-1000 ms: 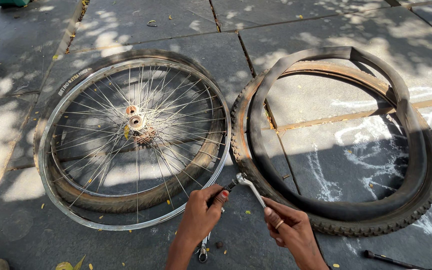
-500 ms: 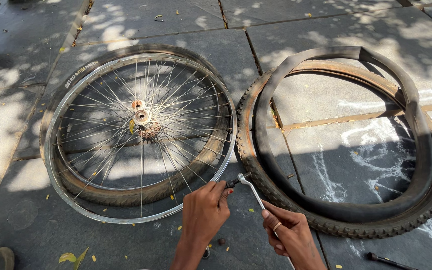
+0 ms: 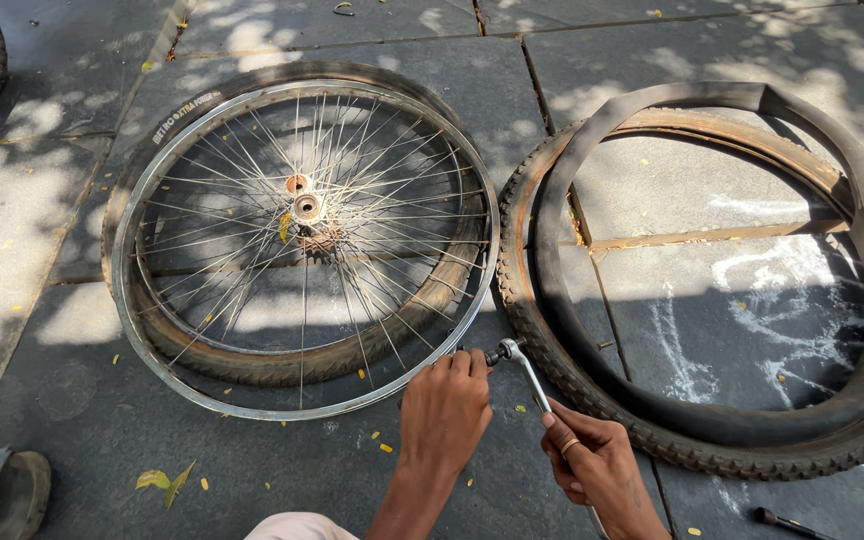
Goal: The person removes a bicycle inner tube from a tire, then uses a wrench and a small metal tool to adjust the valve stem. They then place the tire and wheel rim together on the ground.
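A knobby tyre [image 3: 552, 330] with a limp inner tube [image 3: 857, 215] lay on the right, the spoked wheel rim [image 3: 202, 390] on the left. Near the rim's near-right edge, the right hand [image 3: 597, 468] gripped a ratchet wrench [image 3: 522, 366], while the left hand [image 3: 444, 412] was clenched at its head.

**Hands close in on the rim's edge**

The left hand [image 3: 445, 405] now sits higher, fingers bunched right at the head of the metal wrench [image 3: 522, 372] beside the wheel rim [image 3: 152, 340]. The right hand [image 3: 592, 465] has slid nearer along the handle. The wrench head has edged slightly toward the rim.
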